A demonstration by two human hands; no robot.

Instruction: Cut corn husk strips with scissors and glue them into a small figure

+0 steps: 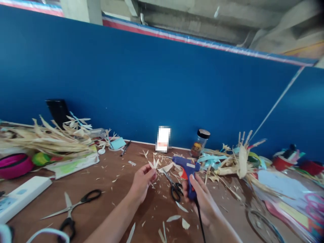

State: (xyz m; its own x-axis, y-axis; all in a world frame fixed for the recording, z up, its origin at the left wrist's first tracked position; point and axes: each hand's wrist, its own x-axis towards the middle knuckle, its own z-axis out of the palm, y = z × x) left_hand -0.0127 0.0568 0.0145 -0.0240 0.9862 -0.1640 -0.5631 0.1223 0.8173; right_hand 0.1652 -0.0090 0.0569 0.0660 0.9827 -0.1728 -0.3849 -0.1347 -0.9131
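Observation:
Between the closed fingertips of my left hand (143, 181) is a small pale flower of dried husk petals (154, 164), its petals fanned upward. My right hand (199, 194) is wrapped round the handle of a blue glue gun (186, 165) with an orange trigger. The gun's nozzle points left, toward the husk flower but apart from it. A black cord hangs from the handle. Between my hands, black-handled scissors (174, 189) lie on the brown table (111, 199), among scattered husk petals (173, 218) and trimmings.
Larger open scissors (69, 209) and a white power strip (24, 197) lie at left, below a heap of dried corn husks (50, 143). A lidded jar (199, 143) stands by the blue partition (152, 74). Light blue ribbon (212, 160) and more husks (243, 160) are at right.

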